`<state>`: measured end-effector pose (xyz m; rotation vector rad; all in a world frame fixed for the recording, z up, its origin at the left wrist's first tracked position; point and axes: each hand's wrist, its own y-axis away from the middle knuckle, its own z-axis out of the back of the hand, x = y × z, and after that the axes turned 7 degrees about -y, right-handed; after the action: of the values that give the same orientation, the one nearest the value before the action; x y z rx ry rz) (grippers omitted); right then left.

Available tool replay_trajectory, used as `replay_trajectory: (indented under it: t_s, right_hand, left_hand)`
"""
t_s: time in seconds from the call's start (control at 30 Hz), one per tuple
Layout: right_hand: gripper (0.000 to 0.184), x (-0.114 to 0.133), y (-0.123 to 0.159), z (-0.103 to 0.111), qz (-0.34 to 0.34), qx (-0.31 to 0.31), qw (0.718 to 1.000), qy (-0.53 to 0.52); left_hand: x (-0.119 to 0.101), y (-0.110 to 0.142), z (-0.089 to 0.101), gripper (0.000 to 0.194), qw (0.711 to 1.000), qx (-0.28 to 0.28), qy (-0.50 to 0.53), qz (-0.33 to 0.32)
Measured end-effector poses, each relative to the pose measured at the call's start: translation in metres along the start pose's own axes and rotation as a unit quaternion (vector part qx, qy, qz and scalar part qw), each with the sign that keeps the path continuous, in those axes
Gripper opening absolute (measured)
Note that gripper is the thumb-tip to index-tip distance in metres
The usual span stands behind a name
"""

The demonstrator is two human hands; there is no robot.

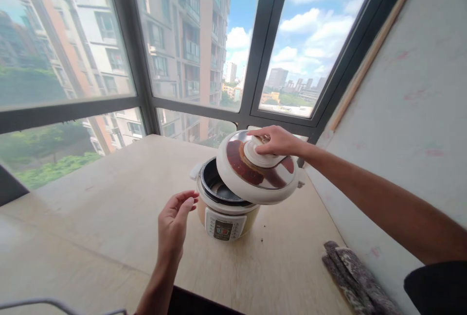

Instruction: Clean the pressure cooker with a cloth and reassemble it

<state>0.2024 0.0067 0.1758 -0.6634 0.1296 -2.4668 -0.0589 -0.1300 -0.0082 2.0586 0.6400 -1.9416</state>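
A cream electric cooker (222, 218) with a front control panel stands on the pale wooden table (109, 218) near the window corner. My right hand (275, 141) grips the white knob of its round shiny lid (255, 171), which is tilted and shifted to the right, so the dark inner pot (219, 186) shows on the left. My left hand (175, 222) hovers just left of the cooker body, fingers loosely apart and curved, holding nothing.
Large windows with dark frames (255, 47) run behind the table, tall buildings beyond. A pale wall (412, 111) borders the table's right side. A folded grey patterned cloth (355, 278) lies at the front right. A thin metal bar (54, 303) shows at bottom left.
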Motion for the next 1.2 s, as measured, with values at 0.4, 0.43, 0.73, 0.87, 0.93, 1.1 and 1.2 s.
replay_trajectory:
  t_s: [0.4, 0.43, 0.73, 0.87, 0.93, 1.1, 1.2]
  right_hand:
    - [0.066, 0.025, -0.063, -0.051, 0.048, 0.088, 0.995, -0.016]
    - [0.066, 0.026, -0.065, -0.054, 0.046, 0.094, 0.994, -0.015]
    - [0.065, 0.018, -0.066, -0.076, 0.06, 0.112, 0.992, 0.011]
    - [0.066, 0.006, -0.065, -0.077, 0.065, 0.117, 0.991, -0.003]
    - [0.066, 0.001, -0.064, -0.077, 0.07, 0.125, 0.99, -0.01]
    - [0.066, -0.008, -0.06, -0.081, 0.085, 0.155, 0.984, -0.024]
    - [0.065, -0.013, -0.061, -0.085, 0.1, 0.171, 0.98, -0.023]
  left_hand:
    - [0.034, -0.057, 0.002, 0.039, 0.992, -0.018, -0.123, -0.018]
    - [0.038, -0.06, 0.001, 0.039, 0.992, -0.019, -0.125, -0.013]
    - [0.054, -0.081, -0.011, 0.045, 0.992, -0.002, -0.127, -0.006]
    - [0.058, -0.089, -0.014, 0.04, 0.994, -0.01, -0.106, 0.019]
    - [0.06, -0.09, -0.018, 0.042, 0.995, -0.003, -0.1, 0.023]
    - [0.067, -0.087, -0.031, 0.042, 0.996, 0.017, -0.086, -0.024]
    - [0.071, -0.089, -0.036, 0.045, 0.998, -0.01, -0.062, -0.007]
